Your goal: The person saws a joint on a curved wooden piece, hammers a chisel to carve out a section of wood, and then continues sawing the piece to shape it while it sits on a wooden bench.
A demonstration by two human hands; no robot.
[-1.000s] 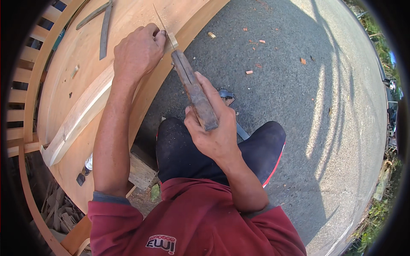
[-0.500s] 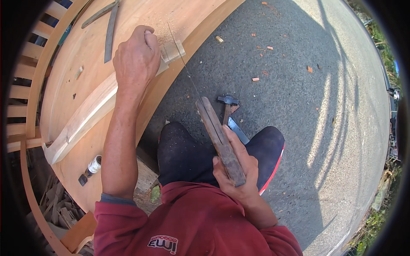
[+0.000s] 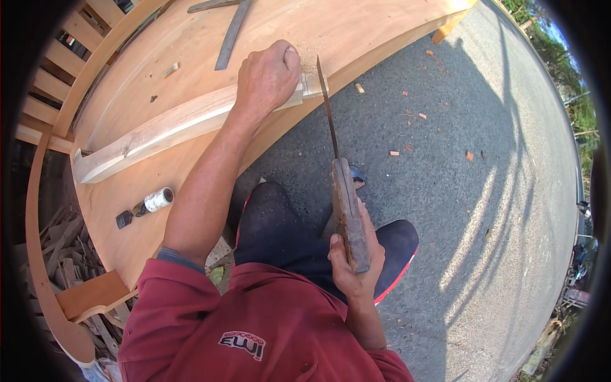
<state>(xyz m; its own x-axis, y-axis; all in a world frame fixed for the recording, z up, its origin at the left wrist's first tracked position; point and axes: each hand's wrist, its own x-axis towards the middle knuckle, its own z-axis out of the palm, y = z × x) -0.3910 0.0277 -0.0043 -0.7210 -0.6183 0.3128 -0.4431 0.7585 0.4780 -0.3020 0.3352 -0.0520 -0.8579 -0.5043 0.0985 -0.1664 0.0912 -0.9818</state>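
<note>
A long, pale, shaped length of wood point(image 3: 159, 135) lies on a broad wooden panel point(image 3: 299, 32). My left hand point(image 3: 270, 73) is closed over it near its right end, fingers curled and partly hidden. My right hand point(image 3: 358, 261) grips the worn wooden handle of a handsaw point(image 3: 350, 213) above my lap. Its thin blade, seen nearly edge-on, points away from me and crosses the right end of the wood, just right of my left fist. Pale sawdust is scattered beyond that end.
Two joined dark flat bars point(image 3: 233, 32) lie at the panel's far side. A white-and-black bottle point(image 3: 158, 199) rests near my left forearm. A hammer head point(image 3: 358, 177) shows on the asphalt behind the saw handle. Wood scraps point(image 3: 63, 245) are piled at left, beside a slatted frame point(image 3: 48, 86).
The panel and its contents have shifted right in view. The saw now points more straight ahead, its handle covering most of the hammer. My left hand keeps its hold on the wood.
</note>
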